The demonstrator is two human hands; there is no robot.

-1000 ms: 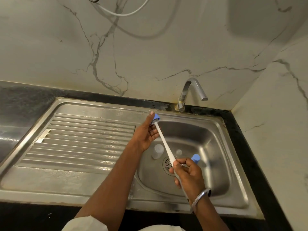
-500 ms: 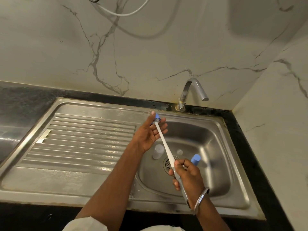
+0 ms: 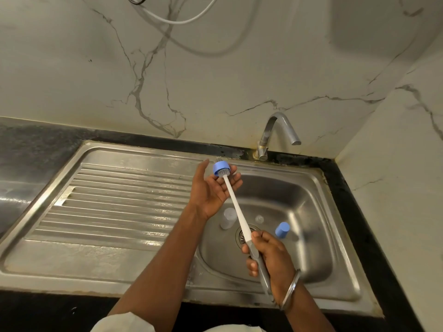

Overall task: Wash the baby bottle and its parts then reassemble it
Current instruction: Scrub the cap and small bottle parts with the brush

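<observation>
A: Where is the blue collar ring [image 3: 221, 169]?

B: Threaded on the head of the bottle brush [image 3: 236, 205], with grey bristles showing through it and poking out beyond its far side. It sits at the fingertips of the left hand [image 3: 211, 188], above the sink's back-left corner.

A: Is that hand gripping it?

B: No. The left hand is spread open, palm up, fingers loosely extended; the ring and bristles rest against the fingertips (how firm the contact is, I cannot tell).

A: And the right hand [image 3: 268, 257]?

B: Curled closed around the brush's grey handle, thumb on top, a metal bangle [image 3: 291, 289] on the wrist. The white shaft runs diagonally from it up to the ring.

A: The other parts?

B: Down in the basin of the steel sink [image 3: 309, 188]. A clear bottle body [image 3: 228, 218] stands just left of the drain [image 3: 244, 234], a small clear piece [image 3: 259, 219], probably the nipple, lies just behind the drain, and a blue cap [image 3: 282, 230] stands to its right. All three are apart from each other.

A: The tap [image 3: 275, 133]?

B: At the back rim, spout arched over the basin, with no water visible.
</observation>
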